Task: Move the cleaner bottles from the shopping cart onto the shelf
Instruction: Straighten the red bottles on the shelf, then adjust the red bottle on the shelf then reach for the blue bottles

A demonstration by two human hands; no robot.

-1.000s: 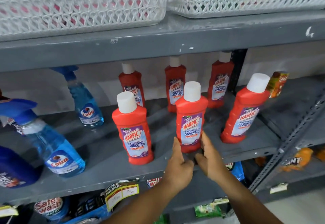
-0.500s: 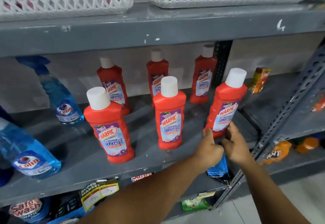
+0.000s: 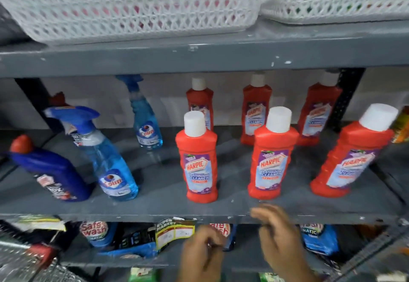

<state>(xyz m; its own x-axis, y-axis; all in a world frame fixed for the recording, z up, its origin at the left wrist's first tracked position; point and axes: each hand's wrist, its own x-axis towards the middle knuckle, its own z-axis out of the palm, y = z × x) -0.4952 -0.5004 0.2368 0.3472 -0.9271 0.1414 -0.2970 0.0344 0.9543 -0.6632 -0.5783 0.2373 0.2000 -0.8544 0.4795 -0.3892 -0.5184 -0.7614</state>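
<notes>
Both hands are empty and blurred below the front edge of the grey shelf (image 3: 155,206): the left hand (image 3: 202,254) loosely curled, the right hand (image 3: 280,237) slack with fingers apart. Above them, six red Harpic bottles (image 3: 271,158) stand upright on the shelf in two rows, none touched.

Gaps on the shelf (image 3: 155,206)
You can reach between the front red bottles (image 3: 199,160); upper shelf edge (image 3: 199,60) caps headroom.
</notes>
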